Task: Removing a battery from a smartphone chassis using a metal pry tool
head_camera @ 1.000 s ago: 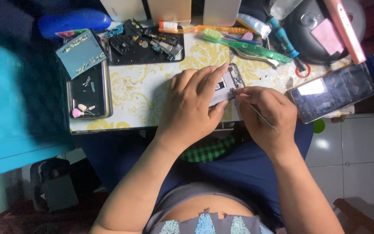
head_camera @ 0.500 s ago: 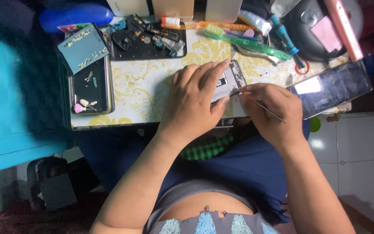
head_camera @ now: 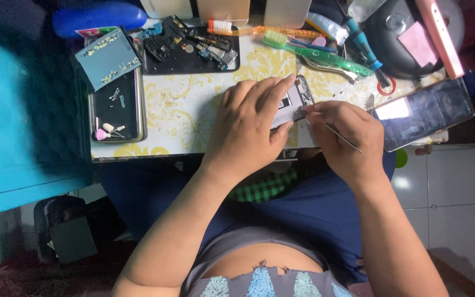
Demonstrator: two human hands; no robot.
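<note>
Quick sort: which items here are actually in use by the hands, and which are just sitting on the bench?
In use:
left hand pressing down the opened phone
right hand holding a thin metal tool at the phone's edge

Lying about:
green toothbrush
orange toothbrush
black tray of parts
dark phone with lit screen
small tray of bits

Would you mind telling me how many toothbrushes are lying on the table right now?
2. The orange toothbrush lies along the far edge, past the black tray. The green toothbrush lies slanted just beyond the left hand. Others could be hidden in the clutter.
</note>
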